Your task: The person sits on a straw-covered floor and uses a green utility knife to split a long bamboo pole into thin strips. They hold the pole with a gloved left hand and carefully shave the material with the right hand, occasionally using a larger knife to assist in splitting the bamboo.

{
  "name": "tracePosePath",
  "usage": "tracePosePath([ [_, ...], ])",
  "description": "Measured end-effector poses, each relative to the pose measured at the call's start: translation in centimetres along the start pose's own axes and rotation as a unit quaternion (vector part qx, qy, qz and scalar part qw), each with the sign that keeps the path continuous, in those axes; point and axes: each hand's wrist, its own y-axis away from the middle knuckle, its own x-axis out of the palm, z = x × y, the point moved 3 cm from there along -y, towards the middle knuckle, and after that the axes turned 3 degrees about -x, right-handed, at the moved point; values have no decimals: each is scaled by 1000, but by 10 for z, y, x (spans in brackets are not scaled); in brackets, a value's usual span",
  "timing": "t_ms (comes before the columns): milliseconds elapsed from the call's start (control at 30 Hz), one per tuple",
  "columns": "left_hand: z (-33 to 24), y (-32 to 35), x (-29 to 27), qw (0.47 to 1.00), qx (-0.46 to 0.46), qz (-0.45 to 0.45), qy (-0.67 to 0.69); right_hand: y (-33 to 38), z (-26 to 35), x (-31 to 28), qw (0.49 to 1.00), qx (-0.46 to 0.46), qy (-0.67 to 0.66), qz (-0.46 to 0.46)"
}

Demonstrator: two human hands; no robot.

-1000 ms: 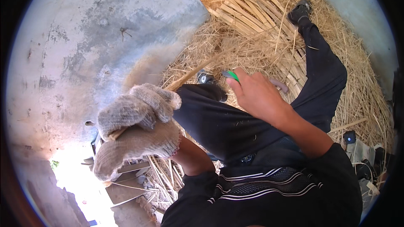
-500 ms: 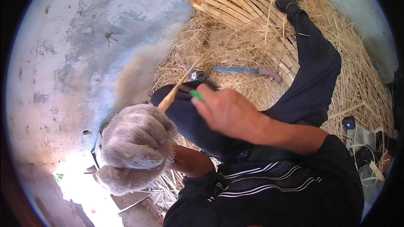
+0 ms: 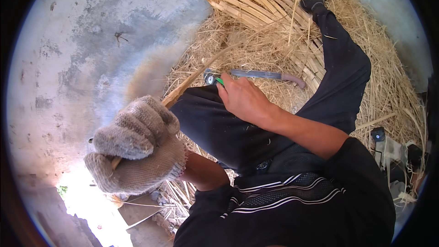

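Note:
My left hand [image 3: 141,148], in a knitted grey-beige work glove, is closed round a long split strip of wood or bamboo [image 3: 194,74]. The strip slants up and away to the right, past my bent knee, and its near end shows between thumb and fingers. My bare right hand [image 3: 249,100] is closed on a small green-handled knife [image 3: 220,81], just right of the strip. Most of the handle is inside the fist, and the blade cannot be made out now. Beyond that hand, a machete [image 3: 256,74] with a brown handle lies on the straw.
Loose straw [image 3: 388,73] covers the ground, with a pile of flat split strips [image 3: 256,7] at the far side. A pale worn slab [image 3: 100,55] fills the left. A dark object with a round pale disc [image 3: 210,79] lies behind my knee. Strapped gear [image 3: 391,151] sits at right.
My left hand has rolled over and shifted slightly left and nearer, tilting the strip flatter. The right hand with the knife has moved away and slightly right.

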Motion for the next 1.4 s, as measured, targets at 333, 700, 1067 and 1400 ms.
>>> tracePosePath([
  [333, 4, -3, 1, 999, 17, -36, 0, -8, 24, -8, 999, -25, -36, -24],
  [700, 3, 1, 8, 997, 37, -60, 17, -3, 31, -12, 1000, -16, -5, 14],
  [1067, 5, 2, 12, 986, 42, -158, 24, 1, 47, -21, 997, -50, -50, 1],
  [1400, 5, 0, 21, 986, 35, -164, 20, 2, 49, -27, 997, -38, -56, 20],
])
